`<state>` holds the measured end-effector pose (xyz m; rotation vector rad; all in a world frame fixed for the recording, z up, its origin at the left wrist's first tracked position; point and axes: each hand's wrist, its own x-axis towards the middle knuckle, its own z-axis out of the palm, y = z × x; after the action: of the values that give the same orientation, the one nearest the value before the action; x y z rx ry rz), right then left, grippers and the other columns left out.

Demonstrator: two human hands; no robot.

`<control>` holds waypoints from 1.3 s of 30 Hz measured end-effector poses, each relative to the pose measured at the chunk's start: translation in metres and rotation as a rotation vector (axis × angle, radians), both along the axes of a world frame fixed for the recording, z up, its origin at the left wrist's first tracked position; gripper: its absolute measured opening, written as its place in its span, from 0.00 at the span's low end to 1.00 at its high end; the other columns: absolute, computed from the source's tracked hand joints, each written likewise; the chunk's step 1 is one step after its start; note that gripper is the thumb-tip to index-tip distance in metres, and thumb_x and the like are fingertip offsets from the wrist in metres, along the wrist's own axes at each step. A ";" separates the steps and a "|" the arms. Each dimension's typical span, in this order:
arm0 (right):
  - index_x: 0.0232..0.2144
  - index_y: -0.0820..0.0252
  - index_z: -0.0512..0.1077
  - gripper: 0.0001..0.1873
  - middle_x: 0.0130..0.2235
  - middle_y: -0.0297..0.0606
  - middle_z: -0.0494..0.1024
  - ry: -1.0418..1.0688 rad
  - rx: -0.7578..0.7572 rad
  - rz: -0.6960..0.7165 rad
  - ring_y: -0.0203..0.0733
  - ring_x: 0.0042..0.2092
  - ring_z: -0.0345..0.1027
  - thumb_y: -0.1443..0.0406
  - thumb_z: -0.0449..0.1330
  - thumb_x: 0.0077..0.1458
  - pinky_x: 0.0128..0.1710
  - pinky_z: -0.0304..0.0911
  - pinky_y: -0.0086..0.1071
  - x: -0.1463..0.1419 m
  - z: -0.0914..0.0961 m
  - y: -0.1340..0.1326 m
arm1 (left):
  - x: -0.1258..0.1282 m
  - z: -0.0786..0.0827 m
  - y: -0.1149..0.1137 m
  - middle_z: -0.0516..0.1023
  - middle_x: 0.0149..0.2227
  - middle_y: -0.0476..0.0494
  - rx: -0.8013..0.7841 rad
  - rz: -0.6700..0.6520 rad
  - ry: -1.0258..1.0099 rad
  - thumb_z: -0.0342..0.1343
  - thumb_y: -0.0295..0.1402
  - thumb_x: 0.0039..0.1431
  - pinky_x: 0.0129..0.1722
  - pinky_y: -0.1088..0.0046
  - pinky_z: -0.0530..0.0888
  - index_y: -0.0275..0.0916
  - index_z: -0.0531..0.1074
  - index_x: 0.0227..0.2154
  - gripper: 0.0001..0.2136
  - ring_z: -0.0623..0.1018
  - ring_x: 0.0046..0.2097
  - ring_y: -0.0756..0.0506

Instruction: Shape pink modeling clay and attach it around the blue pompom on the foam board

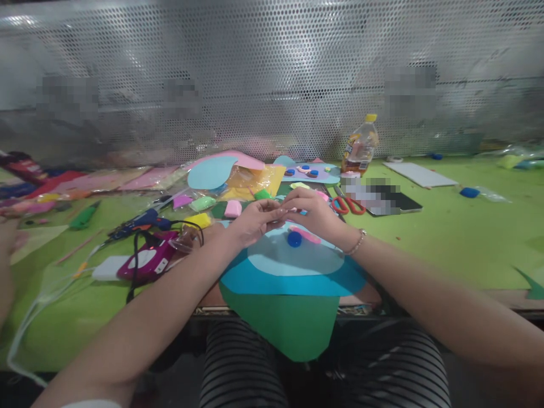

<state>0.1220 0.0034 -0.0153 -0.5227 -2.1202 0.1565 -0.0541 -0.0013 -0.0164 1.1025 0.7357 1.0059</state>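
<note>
My left hand [258,222] and my right hand [313,211] meet above layered paper shapes, fingertips pinched together. What they hold between them is small and hidden by the fingers. Below lies a pale blue paper shape [293,262] on a brighter blue sheet [255,283], over a green sheet [284,326] that hangs past the table edge. A round dark blue piece [294,239] rests on the pale blue paper, with a flat pink strip [309,234] beside it, close under my right hand. A pink block [233,209] sits left of my left hand.
Left are a glue gun [138,222], a magenta power strip [148,259] with cables, and a yellow packet [198,220]. Behind stands a bottle [361,148]. Red-handled scissors [348,205] and a dark tablet-like slab [402,199] lie right. Another person's arm [5,266] shows far left.
</note>
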 end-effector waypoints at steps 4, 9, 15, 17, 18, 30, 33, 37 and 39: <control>0.27 0.59 0.72 0.08 0.33 0.38 0.69 -0.050 0.053 -0.019 0.38 0.35 0.65 0.62 0.58 0.56 0.34 0.64 0.34 0.001 0.002 -0.002 | 0.002 0.001 -0.003 0.73 0.23 0.53 -0.015 -0.043 -0.002 0.71 0.32 0.33 0.36 0.75 0.73 0.34 0.69 0.24 0.17 0.75 0.29 0.54; 0.28 0.59 0.70 0.07 0.33 0.38 0.68 -0.069 0.096 -0.044 0.39 0.36 0.64 0.61 0.60 0.54 0.35 0.63 0.34 0.000 0.004 -0.006 | 0.003 0.005 -0.006 0.71 0.21 0.54 0.008 -0.078 -0.014 0.71 0.33 0.33 0.30 0.77 0.72 0.33 0.69 0.24 0.17 0.73 0.25 0.55; 0.32 0.59 0.72 0.05 0.33 0.38 0.69 -0.039 0.098 -0.096 0.40 0.36 0.64 0.62 0.59 0.54 0.35 0.63 0.36 -0.005 0.003 -0.006 | 0.002 0.006 -0.003 0.69 0.22 0.54 0.071 0.032 -0.011 0.71 0.32 0.32 0.28 0.79 0.70 0.34 0.68 0.22 0.17 0.72 0.25 0.56; 0.31 0.59 0.73 0.06 0.32 0.38 0.69 -0.012 0.085 -0.070 0.39 0.35 0.64 0.63 0.59 0.55 0.34 0.63 0.34 -0.005 0.002 -0.005 | 0.002 0.005 -0.003 0.69 0.22 0.55 0.071 0.062 -0.016 0.71 0.32 0.31 0.29 0.79 0.70 0.34 0.68 0.22 0.17 0.72 0.26 0.56; 0.30 0.59 0.73 0.06 0.32 0.38 0.69 -0.003 0.079 -0.064 0.38 0.35 0.64 0.63 0.58 0.56 0.33 0.62 0.33 -0.005 0.002 -0.005 | 0.002 0.005 -0.002 0.69 0.22 0.55 0.068 0.071 -0.016 0.71 0.32 0.31 0.29 0.79 0.70 0.34 0.68 0.22 0.17 0.71 0.25 0.56; 0.30 0.57 0.76 0.09 0.30 0.37 0.71 0.003 0.182 -0.101 0.38 0.34 0.65 0.62 0.57 0.57 0.33 0.63 0.34 0.003 0.003 -0.002 | -0.002 0.005 -0.002 0.76 0.25 0.51 0.014 0.047 -0.026 0.69 0.28 0.35 0.35 0.75 0.73 0.36 0.73 0.27 0.13 0.76 0.29 0.53; 0.33 0.55 0.77 0.09 0.31 0.37 0.72 -0.024 0.182 -0.104 0.38 0.34 0.65 0.62 0.56 0.58 0.33 0.64 0.35 0.003 0.002 -0.003 | -0.003 0.004 -0.001 0.76 0.24 0.51 0.005 0.045 -0.022 0.69 0.29 0.35 0.32 0.77 0.73 0.35 0.73 0.25 0.13 0.76 0.28 0.53; 0.39 0.54 0.76 0.11 0.33 0.37 0.72 -0.015 0.090 -0.016 0.36 0.35 0.66 0.63 0.54 0.59 0.33 0.65 0.34 0.006 0.002 -0.003 | -0.005 0.005 0.000 0.76 0.24 0.51 0.017 0.061 -0.028 0.69 0.30 0.35 0.32 0.77 0.73 0.36 0.73 0.25 0.13 0.76 0.28 0.54; 0.38 0.52 0.76 0.10 0.33 0.36 0.73 0.013 0.033 0.037 0.35 0.34 0.66 0.64 0.54 0.59 0.33 0.66 0.33 0.007 0.003 -0.002 | -0.005 0.005 0.000 0.77 0.25 0.51 0.010 0.059 -0.026 0.70 0.30 0.33 0.32 0.77 0.73 0.37 0.73 0.27 0.15 0.76 0.29 0.53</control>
<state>0.1289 0.0013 -0.0126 -0.4625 -2.1173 0.1456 -0.0592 -0.0009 -0.0114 1.0795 0.7466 1.0730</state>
